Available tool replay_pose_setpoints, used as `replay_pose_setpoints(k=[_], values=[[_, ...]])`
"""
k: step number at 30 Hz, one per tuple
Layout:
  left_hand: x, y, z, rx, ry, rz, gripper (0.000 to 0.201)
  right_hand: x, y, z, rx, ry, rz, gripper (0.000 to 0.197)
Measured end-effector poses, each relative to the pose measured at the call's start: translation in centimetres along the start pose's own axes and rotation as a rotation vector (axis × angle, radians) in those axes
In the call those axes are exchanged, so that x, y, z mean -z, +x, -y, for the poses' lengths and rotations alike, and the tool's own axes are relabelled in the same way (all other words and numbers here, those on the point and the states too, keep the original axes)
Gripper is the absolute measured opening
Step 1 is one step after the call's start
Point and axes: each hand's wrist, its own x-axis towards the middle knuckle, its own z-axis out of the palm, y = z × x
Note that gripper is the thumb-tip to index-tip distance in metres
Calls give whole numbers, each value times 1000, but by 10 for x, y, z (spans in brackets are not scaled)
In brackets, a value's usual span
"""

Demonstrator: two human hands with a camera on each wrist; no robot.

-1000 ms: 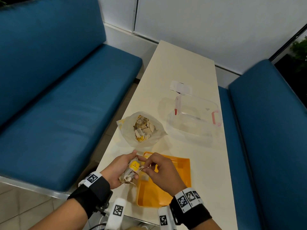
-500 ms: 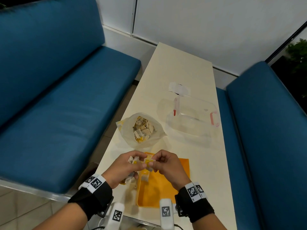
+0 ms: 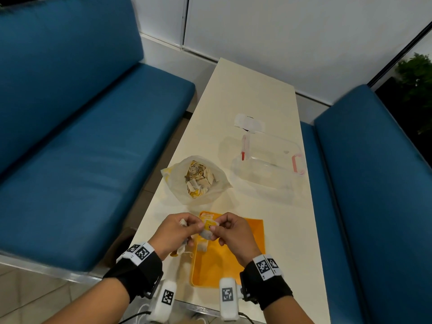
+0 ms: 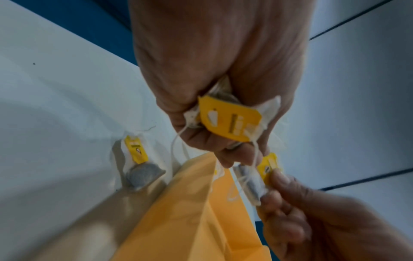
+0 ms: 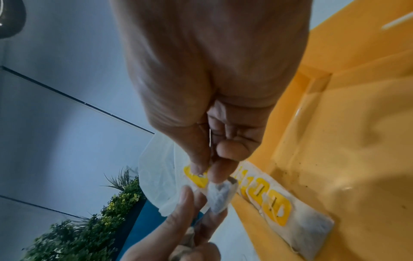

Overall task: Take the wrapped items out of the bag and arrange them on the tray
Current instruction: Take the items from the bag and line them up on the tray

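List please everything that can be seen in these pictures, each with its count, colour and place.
Table: one, cream, between the benches.
Benches: two, blue, either side.
Bag: one, clear, full of tea bags, beyond the tray.
Tray: one, orange, near edge, tea bags lying in it.
Box: one, clear with red clips, far right.
Plant: one, green, right corner.
Left hand: grips a bunch of tea bags.
Right hand: pinches one tea bag.

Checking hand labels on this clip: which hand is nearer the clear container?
Right. The right hand is over the tray, on the clear container's side; the left hand is farther left, below the bag.
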Motion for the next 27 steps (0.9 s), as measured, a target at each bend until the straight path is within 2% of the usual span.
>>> replay_pose_setpoints(k=[6, 11, 16, 20, 23, 27], values=[[15, 3, 4, 87, -95, -102, 13, 13, -5, -15, -66, -131, 39, 14], [26, 5, 16, 163, -101, -209, 11, 7, -7, -31, -198, -195, 165, 18], [31, 3, 27, 129, 247, -233, 5, -5, -6, -38, -263, -212, 199, 22], [30, -1, 29, 155, 522, -178, 22, -11, -2, -45, -266, -247, 170, 18], [30, 0, 35, 208, 642, -208, 35, -15, 1, -49, -273, -224, 132, 16], [32, 2, 45, 198, 784, -249, 49, -19, 8, -51, -254, -244, 69, 16]])
